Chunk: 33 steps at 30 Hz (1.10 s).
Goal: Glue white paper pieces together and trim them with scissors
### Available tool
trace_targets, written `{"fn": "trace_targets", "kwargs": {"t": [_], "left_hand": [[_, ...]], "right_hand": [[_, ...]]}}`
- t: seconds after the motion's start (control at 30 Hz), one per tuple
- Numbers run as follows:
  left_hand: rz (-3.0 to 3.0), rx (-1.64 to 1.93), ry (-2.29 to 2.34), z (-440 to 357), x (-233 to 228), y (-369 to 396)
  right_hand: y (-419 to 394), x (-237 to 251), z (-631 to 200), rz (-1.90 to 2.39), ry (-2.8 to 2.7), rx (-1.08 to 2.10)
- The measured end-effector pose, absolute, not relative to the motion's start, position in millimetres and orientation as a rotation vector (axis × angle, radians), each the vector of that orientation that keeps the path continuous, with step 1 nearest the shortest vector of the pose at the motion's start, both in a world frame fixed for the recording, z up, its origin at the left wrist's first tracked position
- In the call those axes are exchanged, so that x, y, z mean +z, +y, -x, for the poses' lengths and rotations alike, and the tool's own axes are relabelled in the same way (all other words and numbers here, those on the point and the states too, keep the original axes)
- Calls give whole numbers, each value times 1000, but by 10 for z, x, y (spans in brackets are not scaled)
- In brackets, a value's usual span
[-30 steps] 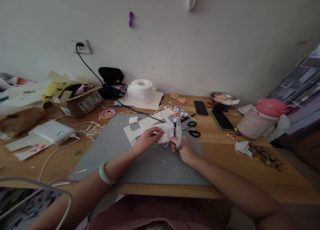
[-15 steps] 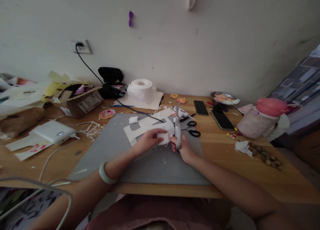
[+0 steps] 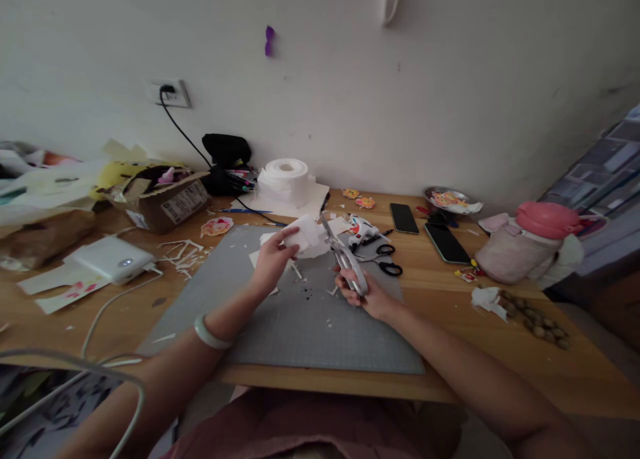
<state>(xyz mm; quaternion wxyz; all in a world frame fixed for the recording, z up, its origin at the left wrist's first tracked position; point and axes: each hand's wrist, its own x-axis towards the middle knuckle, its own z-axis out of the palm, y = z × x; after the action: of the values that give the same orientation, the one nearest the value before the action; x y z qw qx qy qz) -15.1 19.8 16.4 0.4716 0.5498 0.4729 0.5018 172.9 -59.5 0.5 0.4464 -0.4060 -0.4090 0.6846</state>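
My left hand point(image 3: 271, 259) pinches a piece of white paper point(image 3: 306, 235) and holds it up above the grey cutting mat point(image 3: 280, 326). My right hand point(image 3: 367, 298) grips grey scissors point(image 3: 345, 262) by the handles. The blades point up and to the left, with their tips at the paper's right edge. A pale bangle point(image 3: 210, 334) sits on my left wrist. Small paper offcuts lie on the mat under my hands.
On the wooden desk point(image 3: 500, 352): toilet roll point(image 3: 287, 179), cardboard box point(image 3: 167, 196), white device with cable point(image 3: 113, 259), black scissors point(image 3: 387, 259), white glue gun point(image 3: 363, 229), two phones point(image 3: 425, 229), pink-lidded bottle point(image 3: 533, 242), nuts point(image 3: 535, 319), metal dish point(image 3: 445, 198).
My left hand has lifted the paper up and to the left. The scissors have tilted from upright to leaning left, following the paper. The view shifted slightly.
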Motion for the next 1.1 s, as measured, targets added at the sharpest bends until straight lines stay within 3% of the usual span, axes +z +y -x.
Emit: {"fn": "trace_targets", "kwargs": {"t": [0.33, 0.83, 1.1], "left_hand": [[-1195, 1547, 1166, 242, 161, 342], [-815, 1861, 1045, 387, 182, 553], [-827, 1839, 1006, 410, 208, 550]], "right_hand": [[-594, 41, -1867, 809, -1118, 1998], [-571, 83, -1884, 791, -1183, 2094], [-552, 35, -1913, 732, -1240, 2078]]}}
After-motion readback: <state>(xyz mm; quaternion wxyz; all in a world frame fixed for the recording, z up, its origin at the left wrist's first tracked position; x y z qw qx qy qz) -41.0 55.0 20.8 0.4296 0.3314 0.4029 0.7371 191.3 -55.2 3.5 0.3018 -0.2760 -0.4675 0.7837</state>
